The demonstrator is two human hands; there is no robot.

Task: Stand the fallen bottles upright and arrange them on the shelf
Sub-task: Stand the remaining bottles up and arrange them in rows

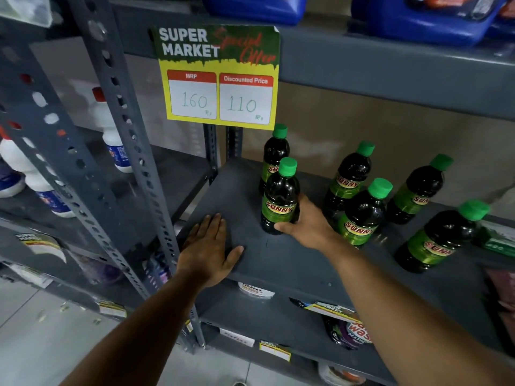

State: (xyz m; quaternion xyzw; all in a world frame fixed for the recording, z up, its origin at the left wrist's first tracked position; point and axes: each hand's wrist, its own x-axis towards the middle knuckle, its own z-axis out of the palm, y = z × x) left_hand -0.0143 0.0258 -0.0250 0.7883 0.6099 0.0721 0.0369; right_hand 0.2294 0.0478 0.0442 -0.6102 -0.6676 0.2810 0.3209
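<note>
Several dark SUNNY bottles with green caps stand upright on the grey shelf [278, 263]. My right hand [309, 224] grips the front-left bottle [280, 196] low on its body, at the label's lower edge. Directly behind it stands another bottle [274, 151]. To the right are more bottles: a middle one [362, 215], a rear one [349, 176], a far one [418, 190] and a front-right one [440, 240]. My left hand [209, 246] lies flat, palm down, fingers spread, on the shelf's front-left corner, holding nothing.
A yellow price sign [220, 76] hangs from the shelf above. Perforated grey uprights [131, 135] frame the left side. White bottles [111, 132] fill the neighbouring rack. Blue jugs [426, 18] sit on the top shelf. Packets [348, 327] lie on the lower shelf.
</note>
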